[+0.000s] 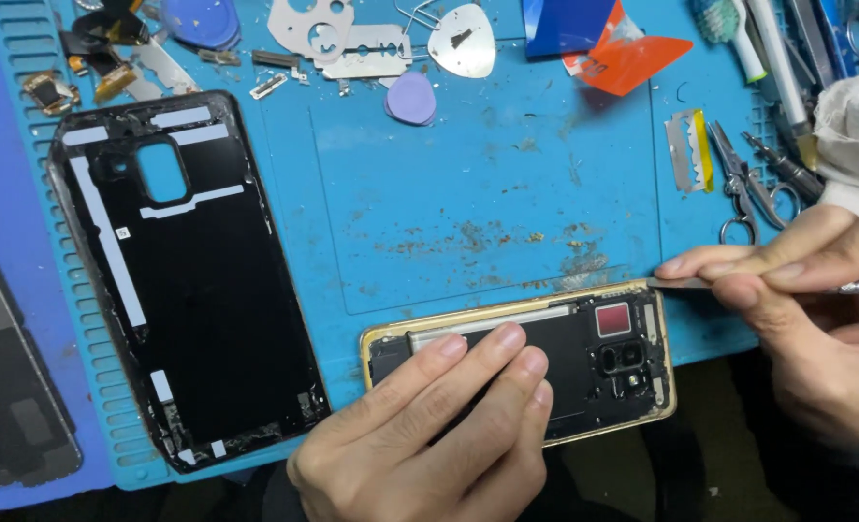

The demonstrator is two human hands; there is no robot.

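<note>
phone [584, 362], back open, gold frame, at mat [487, 174] near edge. left hand [429, 440] presses flat on it, holding nothing. right hand [806, 309] pinches metal blade [685, 283] at phone's top corner. risk: blade slips, gouging camera [623, 358]. back cover [188, 280] lies left.

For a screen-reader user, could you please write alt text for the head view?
A left hand presses an opened gold-framed phone onto a blue work mat while the right hand holds a thin metal tool at its corner. A removed black back cover lies left.
</note>
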